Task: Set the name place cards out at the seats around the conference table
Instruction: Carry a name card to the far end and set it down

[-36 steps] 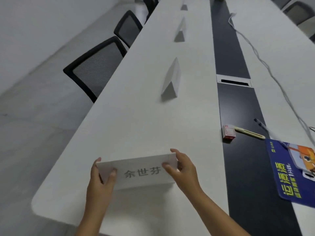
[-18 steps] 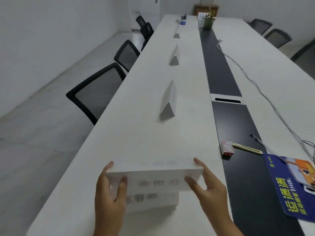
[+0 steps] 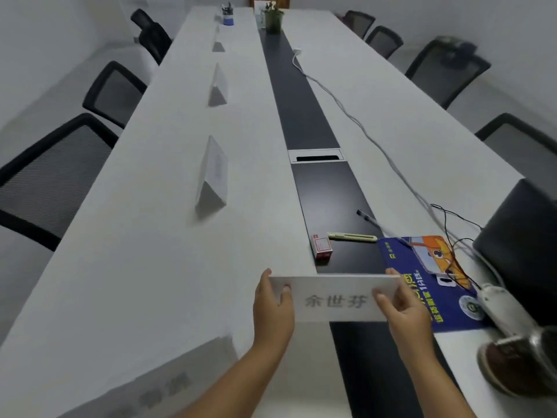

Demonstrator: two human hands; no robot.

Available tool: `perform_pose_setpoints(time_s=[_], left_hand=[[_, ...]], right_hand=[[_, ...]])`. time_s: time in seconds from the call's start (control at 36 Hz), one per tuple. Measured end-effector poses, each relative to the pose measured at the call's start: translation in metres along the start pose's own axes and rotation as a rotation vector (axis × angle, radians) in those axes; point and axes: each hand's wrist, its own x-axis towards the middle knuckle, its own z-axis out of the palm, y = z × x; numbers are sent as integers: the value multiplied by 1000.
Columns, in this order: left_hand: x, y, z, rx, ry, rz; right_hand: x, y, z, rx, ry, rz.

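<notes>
Two hands pinch one name card [image 3: 336,300] by its ends, lifted over the table's [image 3: 144,242] dark centre strip | left hand [image 3: 272,309] grips the left end, right hand [image 3: 405,309] the right | three folded cards [image 3: 212,173] stand in a row along the left side | another card [image 3: 156,387] lies blurred at the near edge | blue leaflet [image 3: 422,282] just right.

A long white conference table [image 3: 150,236] with a black centre strip [image 3: 297,95] fills the room. Black mesh chairs [image 3: 51,176] line both sides beneath plain pale walls [image 3: 54,31].
</notes>
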Motion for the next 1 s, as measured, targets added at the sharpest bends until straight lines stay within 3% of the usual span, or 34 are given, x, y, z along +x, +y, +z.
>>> perform_pose_setpoints(time_s=[0.36,1.0], left_hand=[[30,-30,20,56,104,-156],[38,-30,28,141,13,-108]], right_hand=[[47,30,28,-10,-106,120],[66,42,10,-57,-100,125]])
